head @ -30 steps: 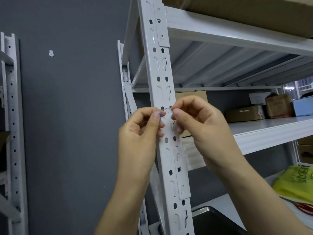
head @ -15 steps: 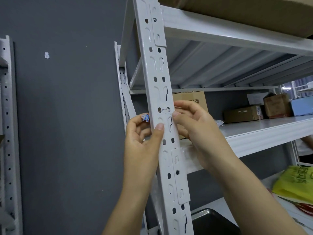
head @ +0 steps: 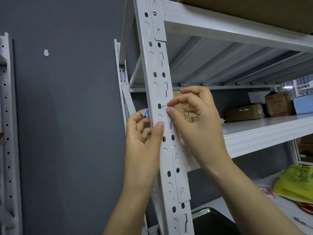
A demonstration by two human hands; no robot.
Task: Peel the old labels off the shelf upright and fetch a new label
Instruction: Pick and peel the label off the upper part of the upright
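Observation:
A white perforated shelf upright (head: 153, 68) runs slanted down the middle of the view. A thin scrap of old label (head: 164, 106) with blue marks clings to it beside an oval hole. My right hand (head: 196, 122) pinches at that scrap with thumb and forefinger tips. My left hand (head: 144, 138) wraps the upright from the left, its thumb pressed on the front face, and a crumpled blue-and-white label piece (head: 145, 114) sticks out from its fingers.
White shelves (head: 264, 131) carry cardboard boxes (head: 243, 112) behind my right hand. Lower right lie a yellow bag (head: 294, 184) and a dark metal tray (head: 213, 219). A grey wall (head: 67, 116) and another upright (head: 6, 133) stand to the left.
The label strip that both hands pinched has come off the upright. My left hand has drawn back to the left with the crumpled piece. My right fingertips moved up to the leftover scrap.

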